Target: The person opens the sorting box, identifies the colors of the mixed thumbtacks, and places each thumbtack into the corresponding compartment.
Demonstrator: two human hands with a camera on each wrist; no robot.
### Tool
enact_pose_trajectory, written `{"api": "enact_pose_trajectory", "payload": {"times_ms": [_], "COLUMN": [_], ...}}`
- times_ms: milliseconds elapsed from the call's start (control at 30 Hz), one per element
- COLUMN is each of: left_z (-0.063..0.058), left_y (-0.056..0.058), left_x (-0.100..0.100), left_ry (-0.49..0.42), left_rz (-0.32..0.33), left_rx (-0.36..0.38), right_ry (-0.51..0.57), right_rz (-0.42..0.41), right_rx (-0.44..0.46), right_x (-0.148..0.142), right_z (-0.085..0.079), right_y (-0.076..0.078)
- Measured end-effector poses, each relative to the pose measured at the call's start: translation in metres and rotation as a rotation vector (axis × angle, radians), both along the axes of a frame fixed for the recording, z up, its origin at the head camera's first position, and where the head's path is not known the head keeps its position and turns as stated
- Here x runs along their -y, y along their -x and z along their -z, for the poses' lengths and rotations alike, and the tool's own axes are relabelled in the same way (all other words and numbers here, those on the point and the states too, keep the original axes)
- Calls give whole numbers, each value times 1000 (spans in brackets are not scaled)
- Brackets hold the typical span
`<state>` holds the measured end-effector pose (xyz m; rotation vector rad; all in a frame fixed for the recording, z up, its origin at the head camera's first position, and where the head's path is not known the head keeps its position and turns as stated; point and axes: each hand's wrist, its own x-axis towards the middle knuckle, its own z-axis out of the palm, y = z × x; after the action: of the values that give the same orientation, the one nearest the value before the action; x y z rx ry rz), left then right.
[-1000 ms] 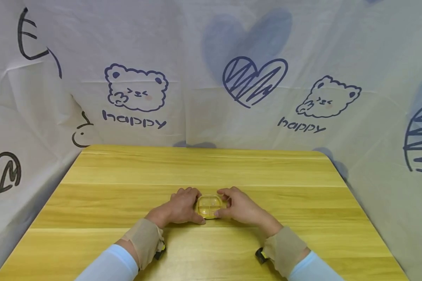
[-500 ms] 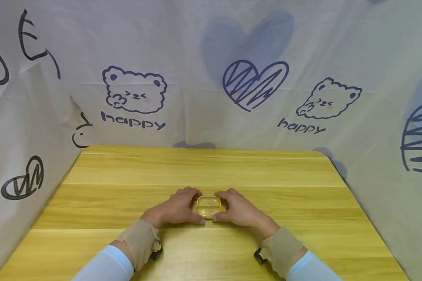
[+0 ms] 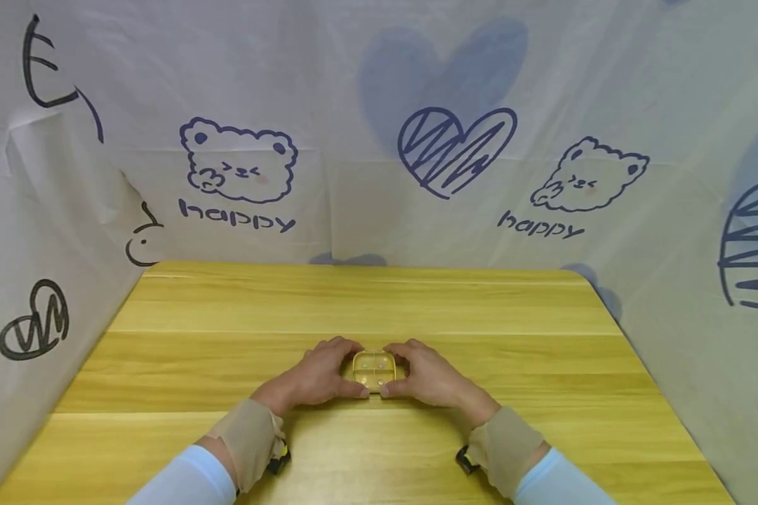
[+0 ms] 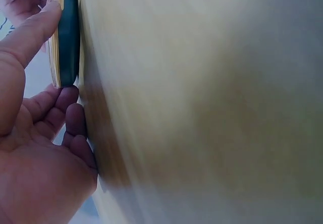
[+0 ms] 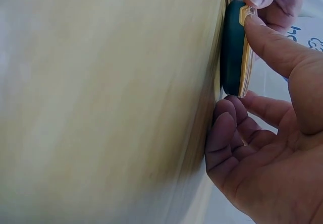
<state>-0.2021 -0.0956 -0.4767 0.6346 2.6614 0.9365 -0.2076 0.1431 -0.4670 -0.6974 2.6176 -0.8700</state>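
A small pill box point(image 3: 374, 370) lies flat on the wooden table, its clear yellowish lid down over four-part dividers. Small pale spots show through the lid. From the side, in the left wrist view, its dark green base point(image 4: 68, 37) and yellow rim appear. My left hand point(image 3: 318, 373) holds the box's left side, thumb at the front edge and index finger at the back corner. Opposite it, my right hand point(image 3: 434, 374) grips the right side the same way. Both thumbs meet near the yellow front catch point(image 5: 243, 16). The remaining fingers curl low beside the box, near the tabletop.
The yellow wood-grain table point(image 3: 379, 301) stretches out around the hands. Behind it and on both sides hangs a white cloth point(image 3: 354, 196) printed with bears, hearts and lettering. Each wrist wears a beige wrap with a small black camera point(image 3: 279, 459).
My right hand has moved slightly left, its thumb and fingers closing in on the box. The lid's dividers show more sharply, and the box has shifted a little left.
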Motion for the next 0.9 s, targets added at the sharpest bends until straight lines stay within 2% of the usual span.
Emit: {"api": "enact_pose_trajectory", "payload": {"times_ms": [600, 900], "left_z": [1, -1], "left_y": [2, 3], "left_x": [-1, -2], "left_ry": [18, 21], "left_rz": [0, 12], "left_rx": [16, -3], "right_ry": [32, 19], "right_rz": [8, 22], "right_rx": [15, 14], "right_x": [1, 3], "right_z": [6, 4], "right_y": [1, 0]}}
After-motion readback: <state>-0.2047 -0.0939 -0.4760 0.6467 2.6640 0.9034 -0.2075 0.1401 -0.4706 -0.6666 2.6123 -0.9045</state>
